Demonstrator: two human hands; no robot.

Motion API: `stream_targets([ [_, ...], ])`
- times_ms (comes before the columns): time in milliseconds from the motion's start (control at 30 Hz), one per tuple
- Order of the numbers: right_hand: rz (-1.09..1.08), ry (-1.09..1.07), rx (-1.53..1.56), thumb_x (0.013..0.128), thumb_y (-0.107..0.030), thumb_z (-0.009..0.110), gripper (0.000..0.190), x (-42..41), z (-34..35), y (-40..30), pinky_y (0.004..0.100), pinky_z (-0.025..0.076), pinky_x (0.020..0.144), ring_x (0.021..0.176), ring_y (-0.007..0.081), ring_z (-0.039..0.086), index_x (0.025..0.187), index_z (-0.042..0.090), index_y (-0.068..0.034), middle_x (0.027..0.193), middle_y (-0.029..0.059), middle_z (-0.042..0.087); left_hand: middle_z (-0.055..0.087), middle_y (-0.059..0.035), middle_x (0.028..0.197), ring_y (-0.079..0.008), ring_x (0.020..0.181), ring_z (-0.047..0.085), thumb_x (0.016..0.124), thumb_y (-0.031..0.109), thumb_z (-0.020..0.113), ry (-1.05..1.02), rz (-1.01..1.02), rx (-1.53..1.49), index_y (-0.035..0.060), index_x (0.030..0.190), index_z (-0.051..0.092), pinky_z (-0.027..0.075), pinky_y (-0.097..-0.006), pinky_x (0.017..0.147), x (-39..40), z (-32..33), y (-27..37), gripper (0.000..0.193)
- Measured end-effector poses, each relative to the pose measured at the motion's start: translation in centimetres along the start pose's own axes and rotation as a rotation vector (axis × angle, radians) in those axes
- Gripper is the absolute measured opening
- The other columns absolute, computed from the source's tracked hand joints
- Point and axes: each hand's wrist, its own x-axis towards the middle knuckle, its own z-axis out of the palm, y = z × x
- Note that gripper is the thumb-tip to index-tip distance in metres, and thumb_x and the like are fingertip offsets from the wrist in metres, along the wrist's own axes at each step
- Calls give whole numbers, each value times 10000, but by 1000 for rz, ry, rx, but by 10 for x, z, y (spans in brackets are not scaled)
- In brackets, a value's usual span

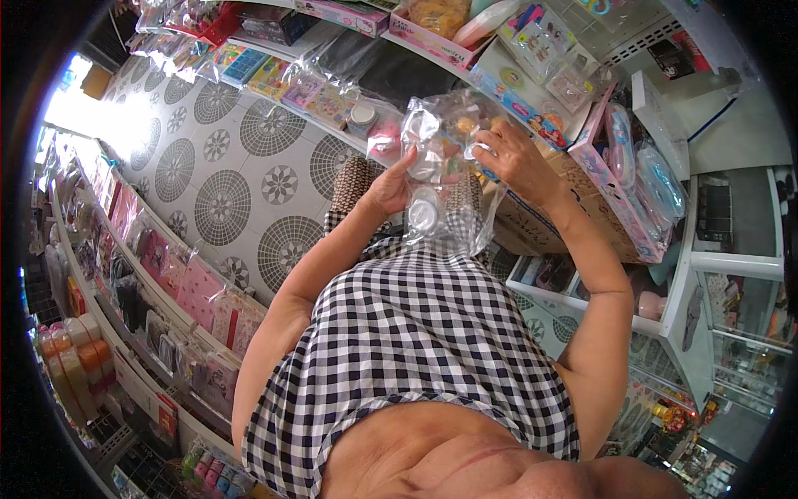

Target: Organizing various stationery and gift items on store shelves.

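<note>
A crinkled clear plastic bag [477, 227] is held up in front of my lap. My left hand [393, 186] grips its left side, with the thumb lying over the plastic. On the right, the bent fingers of my right hand [527, 163] pinch the bag's upper part. A white round lid or cap [424, 214] shows through the bag's lower left. Higher up there is a shiny clear round piece [426, 125], partly lost in glare. Small yellow pieces [466, 125] appear near my right fingers. Reflections hide what else the bag holds.
A shelf of packaged goods [305, 93] runs just beyond my hands. Near my right forearm are a cardboard box [561, 221] and a pink display box [623, 168] of plastic cases. Packed racks [168, 268] line the left, beside the patterned tile floor [221, 174].
</note>
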Motion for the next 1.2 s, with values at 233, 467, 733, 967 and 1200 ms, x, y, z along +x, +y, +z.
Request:
stream_targets([
  [233, 146, -62, -106, 689, -83, 572, 279, -14, 16, 7, 313, 481, 690, 785, 242, 541, 962, 548, -31, 972, 98, 534, 351, -124, 1313, -397, 1054, 483, 862, 371, 468, 27, -25, -19, 98, 1318, 240, 494, -464, 773, -3, 0, -9, 579],
  [467, 333, 13, 172, 731, -32, 593, 297, -11, 26, 3, 325, 486, 687, 842, 286, 570, 1024, 548, -19, 990, 128, 568, 407, -116, 1252, -413, 1065, 467, 844, 424, 473, 4, -53, -25, 105, 1307, 261, 490, -473, 772, -1, 7, -14, 601],
  [733, 544, 221, 719, 724, 103, 519, 356, -14, 23, -7, 270, 466, 782, 1011, 180, 549, 1047, 588, -28, 1138, 96, 551, 436, -129, 1234, -426, 1054, 470, 795, 654, 267, 62, -62, -147, 95, 1315, 270, 433, -524, 828, 3, 11, -8, 763],
  [967, 622, -77, 1026, 771, 39, 518, 418, -7, 27, -7, 236, 468, 742, 1074, 135, 496, 1172, 517, -82, 1279, 67, 441, 445, -128, 1225, -425, 1006, 508, 814, 632, 259, 49, -126, -37, 157, 1329, 252, 455, -525, 788, 0, 15, -10, 701],
  [1200, 858, 145, 1614, 757, 97, 517, 390, -4, 42, -5, 222, 444, 822, 1058, 141, 485, 1140, 504, 27, 1224, 114, 453, 435, -138, 1233, -390, 1052, 489, 825, 612, 268, 13, -70, -11, 162, 1337, 226, 448, -511, 806, 1, 15, -11, 684],
])
